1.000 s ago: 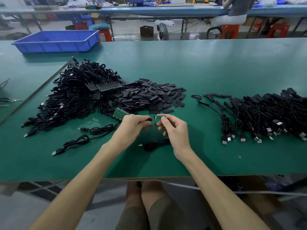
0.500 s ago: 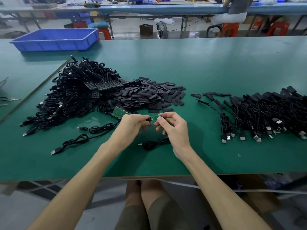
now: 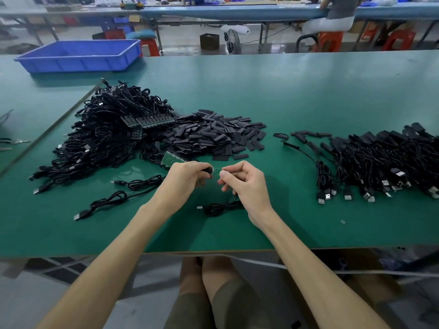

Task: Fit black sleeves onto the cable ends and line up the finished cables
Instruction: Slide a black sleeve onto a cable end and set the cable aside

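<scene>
My left hand (image 3: 187, 179) pinches the black sleeved cable end (image 3: 207, 171), and a small green tip sticks out of it to the right. My right hand (image 3: 247, 184) pinches that tip between thumb and forefinger. The cable's coil (image 3: 221, 206) lies on the green table (image 3: 285, 96) under my right hand. A heap of loose black sleeves (image 3: 213, 138) lies just beyond my hands. A big tangle of black cables (image 3: 111, 134) sits at the left. Sleeved cables (image 3: 380, 167) lie in a row at the right, USB plugs toward me.
Two loose cables (image 3: 140, 184) (image 3: 107, 203) lie left of my hands, and a green board strip (image 3: 173, 159) lies by my left knuckles. A blue bin (image 3: 80, 55) stands at the far left. A person sits at the bench behind.
Both hands stay in the same spot. My right hand's fingers have curled in tighter at the tip of the cable end.
</scene>
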Tool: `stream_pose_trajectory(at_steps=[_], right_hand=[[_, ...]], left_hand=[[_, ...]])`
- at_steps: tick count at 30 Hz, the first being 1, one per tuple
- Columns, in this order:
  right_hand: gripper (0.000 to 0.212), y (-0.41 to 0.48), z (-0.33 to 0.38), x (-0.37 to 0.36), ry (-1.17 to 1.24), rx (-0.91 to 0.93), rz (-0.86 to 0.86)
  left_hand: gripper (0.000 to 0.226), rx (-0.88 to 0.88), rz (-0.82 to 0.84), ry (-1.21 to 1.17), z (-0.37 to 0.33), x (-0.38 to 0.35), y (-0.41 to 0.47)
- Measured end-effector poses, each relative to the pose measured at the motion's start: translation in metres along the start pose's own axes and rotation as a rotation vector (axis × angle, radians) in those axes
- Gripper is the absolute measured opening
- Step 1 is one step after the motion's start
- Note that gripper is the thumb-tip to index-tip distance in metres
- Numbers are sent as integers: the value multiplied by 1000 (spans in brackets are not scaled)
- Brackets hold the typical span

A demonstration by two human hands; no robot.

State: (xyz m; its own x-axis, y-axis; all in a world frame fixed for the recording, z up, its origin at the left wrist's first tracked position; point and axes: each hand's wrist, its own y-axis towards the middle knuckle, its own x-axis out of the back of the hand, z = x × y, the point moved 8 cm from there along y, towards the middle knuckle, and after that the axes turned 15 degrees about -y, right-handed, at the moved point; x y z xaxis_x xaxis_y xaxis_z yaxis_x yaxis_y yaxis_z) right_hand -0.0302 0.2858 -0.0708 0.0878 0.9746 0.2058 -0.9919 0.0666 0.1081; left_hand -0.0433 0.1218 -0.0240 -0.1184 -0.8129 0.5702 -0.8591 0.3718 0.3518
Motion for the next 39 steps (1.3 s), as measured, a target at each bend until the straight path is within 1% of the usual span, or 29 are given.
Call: stream_pose_trajectory(at_steps=[4, 6, 11, 14, 17, 19, 22, 25, 29, 34, 39], right_hand=[[7, -2, 2, -1, -11, 0, 4], [8, -2, 2, -2, -16, -4, 11], [8, -1, 4, -4, -10, -3, 40], [7, -2, 6, -10, -11, 24, 80], [13, -3, 9, -11, -50, 46, 72], [17, -2, 9, -9, -78, 41, 50], [12, -1, 4, -8, -119, 15, 29], [9, -1, 2, -8, -116, 11, 39], [8, -1, 2, -7, -84, 8, 39], [10, -1, 2, -9, -91, 12, 45], [12, -2, 2, -8, -103, 9, 45]], left_hand=[[23, -47, 141, 140, -5, -7, 0], [22, -67, 191, 159, -7, -8, 1], [18, -60, 177, 170, -11, -8, 3], [24, -63, 210, 178, -11, -16, 0], [30, -45, 182, 182, -5, -14, 2], [28, -40, 145, 186, -2, -8, 4], [27, -45, 114, 193, 2, -1, 4], [25, -67, 134, 183, 1, -1, 2], [14, -65, 166, 165, -1, -6, 2], [22, -16, 114, 126, 5, -5, 0], [20, 6, 106, 133, 5, -5, -4]])
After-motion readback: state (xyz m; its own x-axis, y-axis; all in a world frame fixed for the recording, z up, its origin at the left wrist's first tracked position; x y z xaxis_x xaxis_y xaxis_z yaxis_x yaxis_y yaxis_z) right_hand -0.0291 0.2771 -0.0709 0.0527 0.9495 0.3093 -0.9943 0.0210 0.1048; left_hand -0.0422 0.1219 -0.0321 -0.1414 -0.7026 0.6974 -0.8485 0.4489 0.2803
